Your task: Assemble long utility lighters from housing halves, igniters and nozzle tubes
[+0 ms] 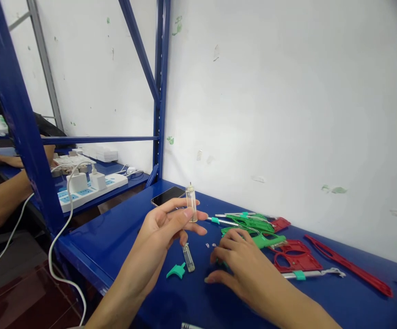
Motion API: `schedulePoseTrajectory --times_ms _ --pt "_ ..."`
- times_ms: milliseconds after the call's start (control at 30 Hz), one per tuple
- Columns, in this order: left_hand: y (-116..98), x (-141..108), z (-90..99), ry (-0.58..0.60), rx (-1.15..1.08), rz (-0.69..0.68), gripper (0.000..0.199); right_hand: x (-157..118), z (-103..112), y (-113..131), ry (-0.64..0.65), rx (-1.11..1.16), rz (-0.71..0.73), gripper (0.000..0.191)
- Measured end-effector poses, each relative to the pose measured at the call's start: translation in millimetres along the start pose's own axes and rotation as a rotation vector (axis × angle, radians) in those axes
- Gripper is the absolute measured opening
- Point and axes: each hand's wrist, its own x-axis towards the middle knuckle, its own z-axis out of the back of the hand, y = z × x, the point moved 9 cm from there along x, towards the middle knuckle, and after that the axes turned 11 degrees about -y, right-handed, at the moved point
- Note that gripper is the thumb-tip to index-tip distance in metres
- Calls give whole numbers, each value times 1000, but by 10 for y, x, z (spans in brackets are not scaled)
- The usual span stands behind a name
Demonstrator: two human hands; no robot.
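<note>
Pinched upright between the thumb and fingers of my left hand point(171, 226) is a small clear cylinder point(191, 203) with a thin tip on top. Below that hand, a second clear piece point(189, 258) lies on the blue table, beside a teal curved part point(176, 271). My right hand point(235, 260) rests low over the table with its fingers bent and apart, close to green plastic parts point(268, 240); a bit of green shows under its fingers. Two tiny white pieces point(208, 246) lie between the hands.
Red plastic parts point(297, 256), a long red strip point(349, 265) and metal rods point(230, 222) lie at the right. A phone point(168, 196) is at the back. Left are a blue rack post point(23, 114), a power strip point(92, 192) and another person's arm point(6, 198).
</note>
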Motion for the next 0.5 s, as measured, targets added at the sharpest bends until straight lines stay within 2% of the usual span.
schedulePoseTrajectory --times_ms 267,333,500 --pt "6 -28 -20 13 10 -11 40 -62 -346 6 84 -83 22 24" --pt "1 -34 -29 17 4 -15 39 -58 -317 24 93 -96 24 22" --pt "-2 -28 -51 22 4 -5 38 -20 -84 -4 115 -115 -9 13"
